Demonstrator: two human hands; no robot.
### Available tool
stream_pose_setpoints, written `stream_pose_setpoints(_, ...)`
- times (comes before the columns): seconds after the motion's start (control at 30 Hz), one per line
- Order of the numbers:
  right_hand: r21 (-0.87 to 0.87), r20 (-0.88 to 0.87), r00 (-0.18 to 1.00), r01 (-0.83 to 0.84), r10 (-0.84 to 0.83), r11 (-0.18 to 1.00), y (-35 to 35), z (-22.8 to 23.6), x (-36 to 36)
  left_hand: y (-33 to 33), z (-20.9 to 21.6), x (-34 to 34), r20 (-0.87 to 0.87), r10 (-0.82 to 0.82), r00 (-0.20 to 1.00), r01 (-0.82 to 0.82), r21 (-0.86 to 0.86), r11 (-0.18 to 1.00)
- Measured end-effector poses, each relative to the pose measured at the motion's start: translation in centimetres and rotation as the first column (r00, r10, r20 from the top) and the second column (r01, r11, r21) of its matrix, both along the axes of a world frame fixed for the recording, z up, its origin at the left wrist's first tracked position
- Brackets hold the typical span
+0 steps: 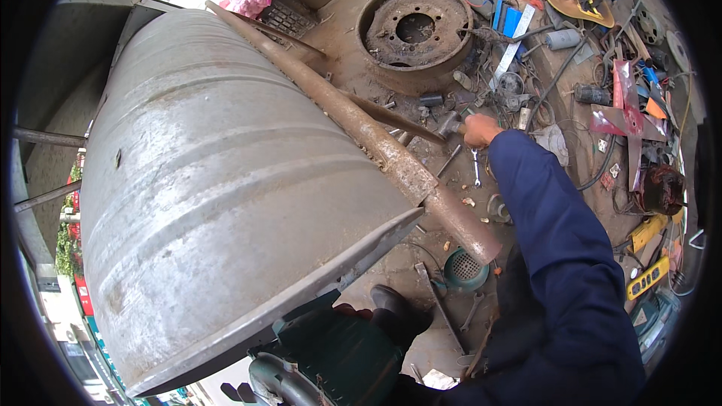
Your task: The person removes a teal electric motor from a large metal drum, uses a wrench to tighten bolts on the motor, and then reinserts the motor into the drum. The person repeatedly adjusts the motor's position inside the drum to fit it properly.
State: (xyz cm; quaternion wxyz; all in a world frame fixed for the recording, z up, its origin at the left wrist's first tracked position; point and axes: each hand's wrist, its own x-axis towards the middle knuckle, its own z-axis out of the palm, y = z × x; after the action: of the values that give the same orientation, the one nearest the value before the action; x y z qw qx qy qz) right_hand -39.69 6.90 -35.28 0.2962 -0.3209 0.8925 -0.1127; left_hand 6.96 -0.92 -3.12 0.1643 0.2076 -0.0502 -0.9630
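1. Right hand (pixel 483 131) is closed round what looks like a hammer (pixel 450 125), its head showing left of the fingers; left hand cannot be made out.
2. Hammer is just right of a long rusty pipe (pixel 395 162), over littered ground (pixel 387 269); cannot tell whether its head touches anything.
3. Pipe runs along the right side of a large, ridged, bulging grey metal sheet (pixel 248 173); its near end juts past the sheet's corner.
4. Spanner (pixel 476 169) lies just below the hand; dirt-caked wheel rim (pixel 376 56) lies farther up.
5. Green perforated dish (pixel 466 271) sits near the pipe's end; yellow power strip (pixel 647 278) lies far right.
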Motion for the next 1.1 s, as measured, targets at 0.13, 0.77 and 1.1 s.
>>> stream_pose_setpoints(0.13,-0.147,0.203,0.942,0.298,-0.266,0.943,4.6,5.4,1.4,0.5,1.2,0.6,-0.104,-0.003,0.995,0.004,0.014,1.000)
stream_pose_setpoints(0.77,-0.719,0.212,0.973,0.091,0.094,0.689,19.6,59.9,29.0,0.4,1.1,1.8,-0.097,0.159,0.983,-0.178,-0.250,0.952)
stream_pose_setpoints(1.1,-0.552,-0.300,0.852,-0.522,0.429,0.650,12.4,64.1,35.5,0.5,2.3,2.0,-0.224,0.105,0.969,-0.161,-0.246,0.956)
